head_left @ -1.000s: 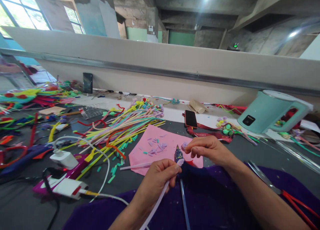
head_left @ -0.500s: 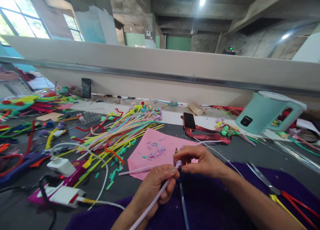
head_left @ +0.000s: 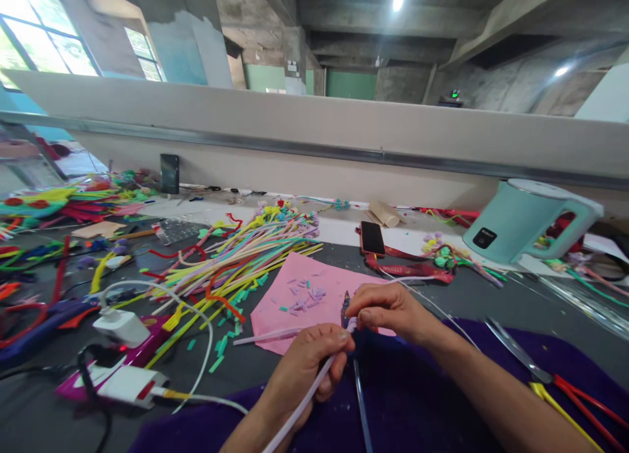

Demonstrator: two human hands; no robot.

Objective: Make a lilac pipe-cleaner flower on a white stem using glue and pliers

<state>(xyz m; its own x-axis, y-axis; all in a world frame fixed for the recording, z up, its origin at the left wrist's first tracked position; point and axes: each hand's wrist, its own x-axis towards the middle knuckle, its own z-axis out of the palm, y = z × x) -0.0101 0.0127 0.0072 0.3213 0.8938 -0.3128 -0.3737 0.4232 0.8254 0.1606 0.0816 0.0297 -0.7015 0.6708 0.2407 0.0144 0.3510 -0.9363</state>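
My left hand (head_left: pixel 314 361) is closed, thumb and fingers pinching a pale purple pipe cleaner (head_left: pixel 299 413). Its long stem runs down from my grip toward the bottom of the view. At the small curled end of the pipe cleaner, between the hands, the fingertips of my right hand (head_left: pixel 388 310) are pinched together. Just behind the fingertips a dark pointed tip (head_left: pixel 346 303) sticks up; the rest of it is hidden. A pink sheet (head_left: pixel 275 309) lies behind my hands, bearing short lilac cut pieces (head_left: pixel 307 302).
Bundled pipe cleaners (head_left: pixel 246 243) spread on the left, near a purple power strip (head_left: pixel 152 338) with chargers and cables. Scissors (head_left: pixel 545 374) lie on dark blue cloth at right. Behind are a phone (head_left: pixel 372 238) on a red lanyard and a mint kettle (head_left: pixel 515 223).
My right hand's fingers have drawn closer together onto the curled end, and the hand has shifted slightly. My left hand keeps its pinch almost in place.
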